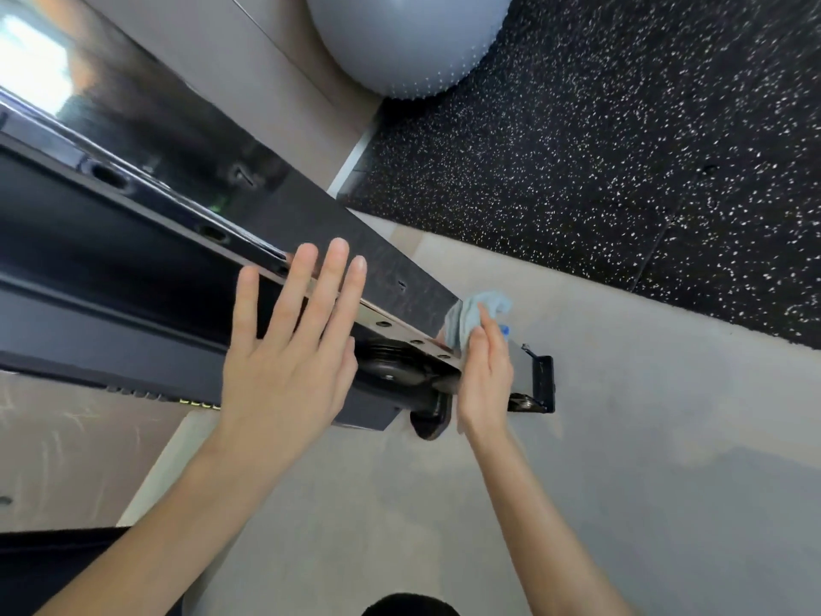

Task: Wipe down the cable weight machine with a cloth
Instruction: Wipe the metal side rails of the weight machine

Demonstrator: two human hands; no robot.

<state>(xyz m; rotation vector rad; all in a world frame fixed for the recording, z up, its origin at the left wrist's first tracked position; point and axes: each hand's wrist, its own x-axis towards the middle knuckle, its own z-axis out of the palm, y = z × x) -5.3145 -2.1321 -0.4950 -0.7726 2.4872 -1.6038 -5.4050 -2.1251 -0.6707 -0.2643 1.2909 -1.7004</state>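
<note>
The cable weight machine's dark upright column runs from the left edge down to its base near the middle of the view, with a row of holes and a black pulley at the bottom. My left hand is spread flat with straight fingers over the column, above the pulley. My right hand presses a light blue cloth against the column's lower end, fingers straight along the cloth. A small blue object peeks out behind the right hand; what it is I cannot tell.
A grey exercise ball sits against the wall at the top. Black speckled rubber flooring covers the upper right. A black bracket juts from the machine base onto the pale grey floor.
</note>
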